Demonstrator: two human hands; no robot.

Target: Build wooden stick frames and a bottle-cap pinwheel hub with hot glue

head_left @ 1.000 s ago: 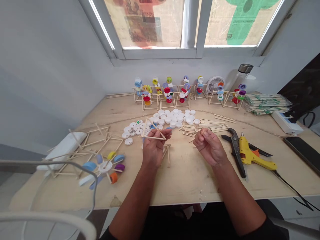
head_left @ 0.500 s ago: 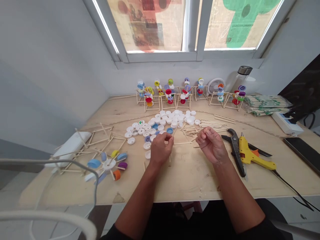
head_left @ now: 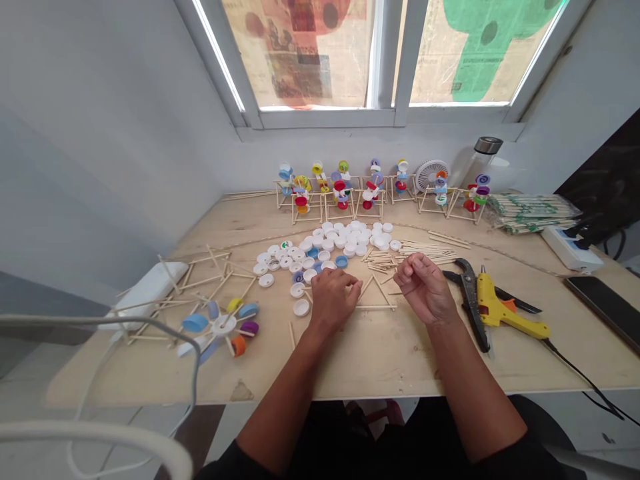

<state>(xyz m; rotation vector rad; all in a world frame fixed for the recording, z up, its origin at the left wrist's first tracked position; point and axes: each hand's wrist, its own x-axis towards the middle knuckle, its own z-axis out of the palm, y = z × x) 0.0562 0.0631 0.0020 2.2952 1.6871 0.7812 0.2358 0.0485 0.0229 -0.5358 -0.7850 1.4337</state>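
My left hand is closed, its fingertips at the left end of a small frame of thin wooden sticks. Two sticks of this frame rise to a point, and a base stick runs across below; part of it is hidden behind the hand. To the right, my right hand is raised with thumb and fingers pinched together; whatever may be between them is too small to see. White bottle caps lie just left of my left hand. Loose wooden sticks are piled behind my right hand.
A yellow glue gun and black-handled cutter lie at right, near a phone. On the left sit a cap wheel and stick frames. Finished cap-wheel models line the back. A white cable crosses lower left.
My left hand has shifted slightly right and down, and the stick frame beside it now shows more fully as a triangle. My right hand stays pinched in nearly the same place.
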